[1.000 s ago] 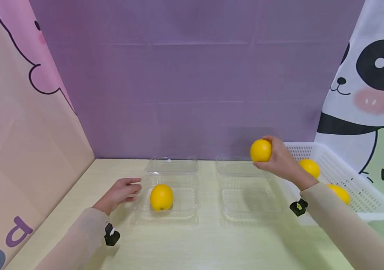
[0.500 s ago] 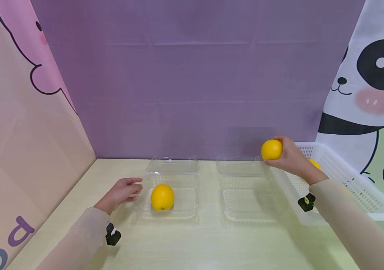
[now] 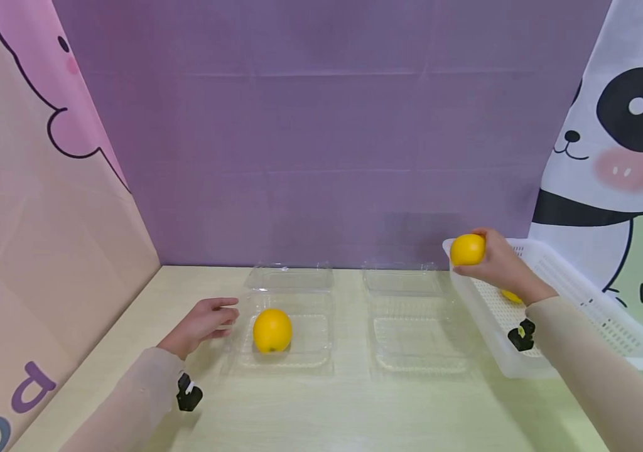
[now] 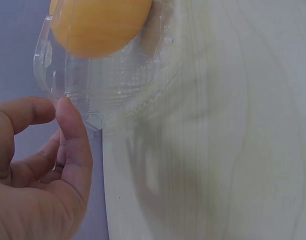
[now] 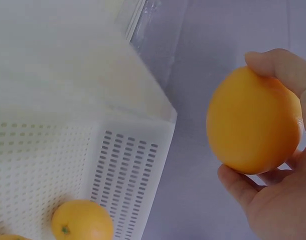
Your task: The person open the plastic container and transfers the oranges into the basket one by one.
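Observation:
My right hand (image 3: 493, 260) grips an orange (image 3: 467, 250) between thumb and fingers, held up over the back left corner of a white perforated basket (image 5: 125, 170). Against the wall cloth in the right wrist view, the same orange (image 5: 253, 122) shows clearly. Beside the left clear plastic container (image 3: 316, 359) is my left hand (image 3: 199, 323), fingers relaxed and pointing at its left side. Its fingertips are right at the container's edge in the left wrist view. One orange (image 3: 272, 331) sits inside that container, whose lid lies back.
A second clear container (image 3: 417, 363), lid folded back, stands between the left container and the basket. More oranges lie in the basket, including one orange (image 5: 82, 220) near its end wall, partly hidden by my right arm. Purple cloth (image 3: 299, 157) hangs behind the table.
My right hand has carried the orange rightward, from beside the right container's lid to the basket's back left corner. My left hand and the orange in the left container have stayed put.

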`<state>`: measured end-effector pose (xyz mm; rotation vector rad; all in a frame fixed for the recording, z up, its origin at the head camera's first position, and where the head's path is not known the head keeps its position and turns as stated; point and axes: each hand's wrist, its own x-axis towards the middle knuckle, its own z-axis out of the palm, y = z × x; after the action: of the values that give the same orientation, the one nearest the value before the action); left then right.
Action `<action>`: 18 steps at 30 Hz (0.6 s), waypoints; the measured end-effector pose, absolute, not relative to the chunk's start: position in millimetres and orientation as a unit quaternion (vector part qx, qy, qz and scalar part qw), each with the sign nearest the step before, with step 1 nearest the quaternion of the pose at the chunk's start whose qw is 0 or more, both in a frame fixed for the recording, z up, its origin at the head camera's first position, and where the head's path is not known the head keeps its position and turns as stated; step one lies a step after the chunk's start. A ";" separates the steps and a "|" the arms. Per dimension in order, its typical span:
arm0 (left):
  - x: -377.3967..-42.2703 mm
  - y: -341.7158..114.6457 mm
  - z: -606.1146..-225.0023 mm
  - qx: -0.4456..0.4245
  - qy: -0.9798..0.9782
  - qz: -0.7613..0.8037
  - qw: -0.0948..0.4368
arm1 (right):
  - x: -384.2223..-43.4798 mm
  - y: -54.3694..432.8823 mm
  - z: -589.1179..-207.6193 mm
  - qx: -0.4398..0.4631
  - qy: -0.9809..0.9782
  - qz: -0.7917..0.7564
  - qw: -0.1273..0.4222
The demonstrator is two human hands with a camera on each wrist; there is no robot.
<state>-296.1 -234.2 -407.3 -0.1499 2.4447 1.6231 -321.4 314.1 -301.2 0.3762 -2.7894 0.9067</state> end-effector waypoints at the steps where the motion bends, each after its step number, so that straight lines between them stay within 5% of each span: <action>1: -296.3 -234.4 -407.0 -0.048 0.828 0.549 0.102 | -321.8 315.0 -301.7 0.125 -0.940 0.304 0.092; 18: -295.7 -233.7 -404.9 -0.040 0.825 0.554 0.101 | -335.0 339.0 -308.0 0.084 -0.952 0.285 0.070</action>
<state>-295.7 -233.7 -404.9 -0.1195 2.4380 1.6358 -335.0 339.0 -308.0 0.2538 -2.8641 0.8587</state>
